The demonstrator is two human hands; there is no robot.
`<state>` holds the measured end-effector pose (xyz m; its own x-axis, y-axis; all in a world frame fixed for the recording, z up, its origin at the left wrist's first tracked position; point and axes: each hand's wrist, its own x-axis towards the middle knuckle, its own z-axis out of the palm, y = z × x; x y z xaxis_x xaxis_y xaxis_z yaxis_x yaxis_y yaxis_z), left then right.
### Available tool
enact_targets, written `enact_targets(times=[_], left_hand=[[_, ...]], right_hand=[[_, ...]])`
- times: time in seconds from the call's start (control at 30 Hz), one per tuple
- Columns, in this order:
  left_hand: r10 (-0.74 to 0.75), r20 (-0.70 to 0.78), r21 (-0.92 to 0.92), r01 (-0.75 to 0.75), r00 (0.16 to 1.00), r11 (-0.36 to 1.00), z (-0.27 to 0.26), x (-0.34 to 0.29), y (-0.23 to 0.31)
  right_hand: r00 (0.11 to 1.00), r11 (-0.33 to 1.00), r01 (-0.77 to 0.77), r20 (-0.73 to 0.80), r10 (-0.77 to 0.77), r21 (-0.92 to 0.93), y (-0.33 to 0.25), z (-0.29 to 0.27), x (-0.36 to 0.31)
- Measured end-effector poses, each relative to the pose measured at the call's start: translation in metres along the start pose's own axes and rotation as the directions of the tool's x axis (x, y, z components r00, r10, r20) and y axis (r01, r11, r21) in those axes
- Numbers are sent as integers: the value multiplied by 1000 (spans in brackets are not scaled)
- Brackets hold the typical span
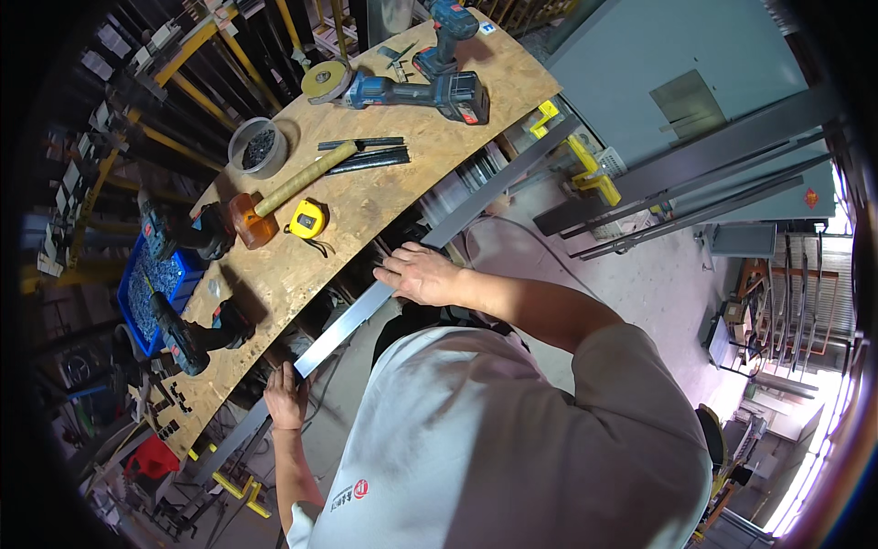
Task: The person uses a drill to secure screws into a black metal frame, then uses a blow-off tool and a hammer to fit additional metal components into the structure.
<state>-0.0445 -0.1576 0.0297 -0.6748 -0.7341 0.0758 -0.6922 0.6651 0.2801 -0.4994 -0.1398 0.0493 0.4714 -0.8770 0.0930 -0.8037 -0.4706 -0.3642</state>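
Observation:
A long grey metal profile (344,328) runs slantwise along the near edge of the workbench, its middle part shining brightly. My right hand (422,274) grips it from above, fingers curled over the far side. Further down and left, my left hand (286,397) is closed at the end of the bright stretch, its fingertips partly hidden behind the metal. Another grey length (233,446) continues below the left hand; whether it is the same piece I cannot tell. Yellow supports (594,171) touch the metal at the upper right, and a yellow support (242,494) stands at the lower left.
On the wooden workbench (366,215) lie a mallet (254,221), a yellow tape measure (306,220), black strips (370,160), an angle grinder (402,93) and a drill (448,37). A tub (258,148), a blue bin (137,293) of screws and dark drills (174,334) sit leftward.

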Motion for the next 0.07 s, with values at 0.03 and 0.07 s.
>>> enact_targets(times=[0.03, 0.07], left_hand=[[-19, 32, -10, 19, 999, 1000, 2, -1, -3], [-40, 64, -15, 41, 997, 999, 2, -2, -6]], right_hand=[[1000, 1000, -7, -7, 7, 2, 1, 2, 0], [1000, 1000, -11, 19, 11, 18, 1, 0, 2]])
